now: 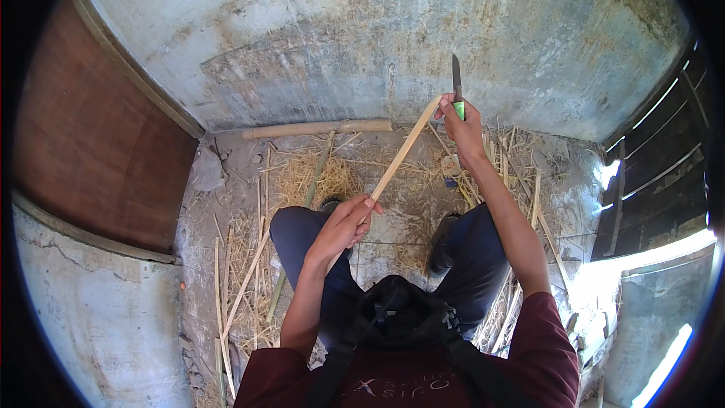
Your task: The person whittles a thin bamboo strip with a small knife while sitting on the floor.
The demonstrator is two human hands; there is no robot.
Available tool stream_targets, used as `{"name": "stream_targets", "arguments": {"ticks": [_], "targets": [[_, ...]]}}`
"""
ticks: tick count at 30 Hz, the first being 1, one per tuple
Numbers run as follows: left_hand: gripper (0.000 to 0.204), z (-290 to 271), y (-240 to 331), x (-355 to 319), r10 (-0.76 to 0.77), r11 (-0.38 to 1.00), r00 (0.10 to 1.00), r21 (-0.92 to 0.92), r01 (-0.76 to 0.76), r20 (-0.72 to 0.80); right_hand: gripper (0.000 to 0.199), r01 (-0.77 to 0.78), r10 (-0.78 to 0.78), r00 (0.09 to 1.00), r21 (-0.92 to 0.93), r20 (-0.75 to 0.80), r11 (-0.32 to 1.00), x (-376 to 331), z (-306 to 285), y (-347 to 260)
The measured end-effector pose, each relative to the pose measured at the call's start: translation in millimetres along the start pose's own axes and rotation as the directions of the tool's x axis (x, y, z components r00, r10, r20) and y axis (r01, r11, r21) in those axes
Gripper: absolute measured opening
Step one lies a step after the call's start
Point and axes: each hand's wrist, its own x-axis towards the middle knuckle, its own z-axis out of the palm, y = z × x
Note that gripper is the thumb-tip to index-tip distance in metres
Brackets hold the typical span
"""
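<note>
1. Head view: the left hand, a little left of the frame's centre, has its fingers curled in round a long pale strip, thumb laid along it; a short length of the strip shows below that hand.
2. The strip, flat and seemingly of split bamboo or wood, slants from the centre of the frame to the upper centre right, over the floor.
3. The right hand, at the upper centre right, is folded round the green handle of a knife; the dark blade points toward the top of the frame. Its thumb and fingertips are also at the upper end of the strip; how firmly they pinch it I cannot tell.
4. Straw-like shavings lie on the tiled floor, in the middle of the frame, with thin sticks among them left and right.
5. A round pole lies along the foot of the stained wall, upper centre.
6. A brown door panel fills the upper left; dark slats with bright gaps stand at the right edge.
7. The person's dark trousers and maroon shirt occupy the lower centre.
</note>
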Motion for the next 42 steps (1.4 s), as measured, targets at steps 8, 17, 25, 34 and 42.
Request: {"name": "stream_targets", "arguments": {"ticks": [8,17,25,34,42], "targets": [[0.033,-1.1,-7.2,2.2,0.042,0.998,0.999,0.037,-0.042,0.006,0.02,-0.002,0.003,1.0,0.041,-0.011,0.999,-0.6,-1.1,-3.2],[0.02,-3.3,-5.4,3.1,0.212,0.976,0.958,0.098,-0.196,-0.193,0.038,0.15,-0.156,0.988,-0.244,-0.005,0.958,-17.3,11.4,-7.1],[0.02,-4.9,-20.0,17.6,0.301,0.945,0.896,0.232,-0.232,-0.326,0.037,0.522,-0.342,0.836,-0.433,0.428,0.735,-34.4,17.8,7.2],[0.017,-13.0,-29.8,29.4,0.397,0.898,0.857,0.331,-0.29,-0.328,0.027,0.765,-0.34,0.626,-0.466,0.702,0.446,-59.7,44.6,10.8],[0.022,-18.4,-21.1,17.7,0.176,0.972,0.958,0.195,-0.132,-0.226,0.023,0.723,-0.386,0.685,-0.513,0.618,0.462,-50.8,42.5,16.0]]}}
